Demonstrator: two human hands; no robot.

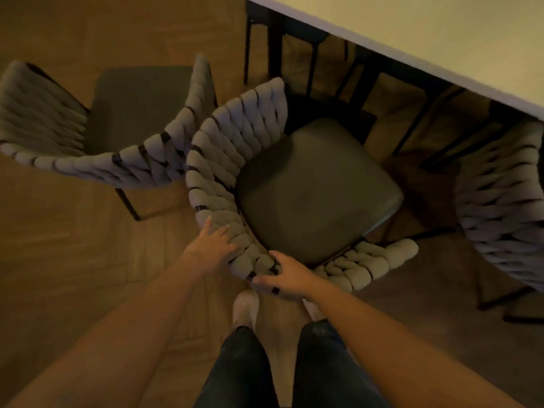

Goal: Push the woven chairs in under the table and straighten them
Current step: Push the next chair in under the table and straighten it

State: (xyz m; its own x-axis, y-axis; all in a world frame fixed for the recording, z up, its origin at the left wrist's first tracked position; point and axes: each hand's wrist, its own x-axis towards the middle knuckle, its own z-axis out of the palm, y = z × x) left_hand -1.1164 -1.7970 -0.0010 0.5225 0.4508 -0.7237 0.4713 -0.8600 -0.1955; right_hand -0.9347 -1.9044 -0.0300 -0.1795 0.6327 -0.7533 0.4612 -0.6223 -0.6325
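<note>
A woven chair with a dark seat cushion and thick grey braided backrest stands in the middle, its front edge close to the pale table. My left hand lies flat against the outside of its curved backrest. My right hand grips the backrest's top rim just to the right. A second woven chair stands to the left, away from the table, its backrest touching the middle chair's. A third woven chair sits at the right edge, partly under the table.
Black metal legs of the table and chairs cluster under the tabletop. The floor is wood parquet. My legs and light shoes stand directly behind the middle chair.
</note>
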